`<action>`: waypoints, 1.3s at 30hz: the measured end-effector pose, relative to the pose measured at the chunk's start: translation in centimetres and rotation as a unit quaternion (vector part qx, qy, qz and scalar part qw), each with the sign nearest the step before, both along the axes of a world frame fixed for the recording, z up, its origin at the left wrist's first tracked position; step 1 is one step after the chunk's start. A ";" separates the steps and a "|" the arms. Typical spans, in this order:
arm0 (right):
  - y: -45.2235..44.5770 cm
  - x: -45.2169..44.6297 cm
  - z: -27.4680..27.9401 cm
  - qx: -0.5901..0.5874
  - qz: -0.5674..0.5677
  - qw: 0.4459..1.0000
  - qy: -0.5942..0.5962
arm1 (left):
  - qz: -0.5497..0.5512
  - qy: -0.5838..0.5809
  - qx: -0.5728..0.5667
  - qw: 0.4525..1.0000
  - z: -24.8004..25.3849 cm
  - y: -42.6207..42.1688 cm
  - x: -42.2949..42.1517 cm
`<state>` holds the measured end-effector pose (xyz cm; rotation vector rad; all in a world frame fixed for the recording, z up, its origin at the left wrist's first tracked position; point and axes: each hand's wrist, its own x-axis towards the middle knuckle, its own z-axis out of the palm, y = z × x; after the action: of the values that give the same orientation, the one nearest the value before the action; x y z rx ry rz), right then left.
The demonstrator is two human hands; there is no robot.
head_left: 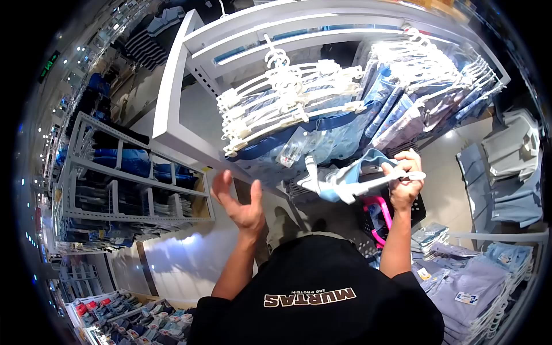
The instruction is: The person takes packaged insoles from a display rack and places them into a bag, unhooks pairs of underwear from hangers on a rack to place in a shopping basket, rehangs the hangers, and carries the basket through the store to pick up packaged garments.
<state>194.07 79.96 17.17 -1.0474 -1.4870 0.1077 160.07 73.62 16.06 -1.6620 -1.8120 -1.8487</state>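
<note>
My right hand is closed around one end of a white clip hanger, which tilts in front of me. A light blue garment hangs folded over on that hanger, partly hidden behind it. To the left, my left hand is raised with its fingers apart and nothing in it. Just beyond both hands, a row of white hangers carries blue patterned clothes. A clear tag shows on the front one.
A white rack frame surrounds the hanging clothes. Beneath my right forearm is a dark basket with a pink handle. Lilac clothes lie at the lower right. Shelving stands on the left, and folded items fill the lower left.
</note>
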 end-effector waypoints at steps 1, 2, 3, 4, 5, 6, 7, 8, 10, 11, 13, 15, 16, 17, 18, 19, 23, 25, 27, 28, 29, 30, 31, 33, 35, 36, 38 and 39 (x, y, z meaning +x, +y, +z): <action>0.1 0.2 -0.4 -0.006 -0.007 1.000 0.014 | 0.014 -0.035 0.026 0.999 0.1 0.7 0.2; 0.2 0.3 -0.7 -0.015 -0.017 1.000 0.016 | -0.010 -0.078 0.006 0.997 0.1 1.2 0.3; 0.3 0.1 -0.8 -0.019 -0.024 0.999 0.030 | -0.035 -0.121 -0.013 0.992 0.1 1.7 0.3; 0.5 -0.1 -0.9 -0.026 -0.022 0.999 0.029 | -0.061 -0.163 -0.032 0.984 0.0 2.1 0.4; 0.5 -0.3 -1.0 -0.034 -0.021 0.999 0.027 | -0.089 -0.224 -0.046 0.969 -0.4 2.2 0.2; 0.4 -0.8 -0.5 -0.034 -0.004 0.999 0.033 | -0.117 -0.285 -0.061 0.949 -1.1 2.3 -0.2; 0.8 -0.9 -1.1 -0.023 0.008 0.998 0.052 | -0.144 -0.344 -0.074 0.925 -1.7 2.4 -0.4; 0.8 -1.1 -1.0 -0.044 0.021 0.997 0.062 | -0.128 -0.311 -0.063 0.940 -2.3 2.5 -0.5; 0.8 -1.7 -0.3 -0.064 0.047 0.993 0.082 | -0.131 -0.350 -0.085 0.924 -2.2 1.7 -0.5; 0.7 -1.9 0.1 -0.099 0.044 0.990 0.095 | -0.133 -0.368 -0.097 0.915 -2.1 1.3 -0.7; 0.9 -2.4 0.5 -0.097 0.054 0.986 0.121 | -0.127 -0.337 -0.097 0.928 -2.5 1.0 -1.4; 1.0 -2.5 0.9 -0.105 0.018 0.992 0.068 | -0.096 -0.259 -0.063 0.959 -2.3 0.9 -1.3; 0.9 -2.5 1.0 -0.102 0.020 0.993 0.059 | -0.068 -0.194 -0.031 0.978 -1.4 1.0 -0.9; 1.0 -2.5 1.3 -0.097 0.023 0.994 0.052 | -0.039 -0.127 0.003 0.991 -0.2 1.0 -0.6; 0.8 -2.7 1.4 -0.131 0.034 0.986 0.094 | 0.019 0.005 0.013 1.000 0.9 0.7 -0.6; 0.5 -2.9 1.5 -0.165 0.045 0.976 0.137 | 0.011 0.053 0.037 0.998 2.0 0.8 -0.5; 0.7 -2.8 0.3 -0.120 0.058 0.986 0.100 | -0.048 0.216 0.070 0.973 5.8 2.9 0.1; 0.5 -3.1 0.7 -0.143 0.068 0.982 0.104 | -0.023 0.274 0.022 0.961 8.2 4.6 0.9; 0.4 -3.4 1.1 -0.133 0.064 0.985 0.084 | -0.024 0.326 -0.015 0.945 9.6 6.4 1.0; 0.4 -3.4 1.3 -0.113 0.055 0.990 0.061 | -0.026 0.351 -0.033 0.936 10.0 7.2 1.0; 0.4 -3.4 1.6 -0.092 0.046 0.994 0.038 | -0.038 0.355 -0.044 0.933 10.1 7.9 1.0; 0.3 -3.3 1.5 -0.115 0.046 0.991 0.056 | -0.049 0.359 -0.055 0.930 10.1 8.6 1.0; 0.2 -3.2 1.5 -0.109 0.045 0.992 0.043 | -0.061 0.363 -0.067 0.927 10.2 9.2 1.0; 0.2 -2.7 1.4 -0.098 0.043 0.994 0.020 | -0.056 0.374 -0.042 0.925 10.4 9.8 1.4; -0.1 -2.3 1.2 -0.126 0.041 0.990 0.048 | -0.068 0.370 -0.042 0.926 10.3 10.2 1.5; -0.2 -2.0 1.2 -0.134 0.033 0.989 0.046 | -0.065 0.374 -0.048 0.924 10.4 10.2 1.5; -0.5 -1.8 1.4 -0.145 0.024 0.988 0.051 | -0.059 0.381 -0.059 0.921 10.6 10.4 1.6; -0.6 -1.7 1.4 -0.141 0.025 0.988 0.054 | -0.062 0.388 -0.053 0.918 10.5 10.8 1.5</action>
<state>192.38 79.40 18.55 -1.2099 -1.4271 0.4146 161.54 84.38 26.58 -2.1532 -1.4759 -0.8777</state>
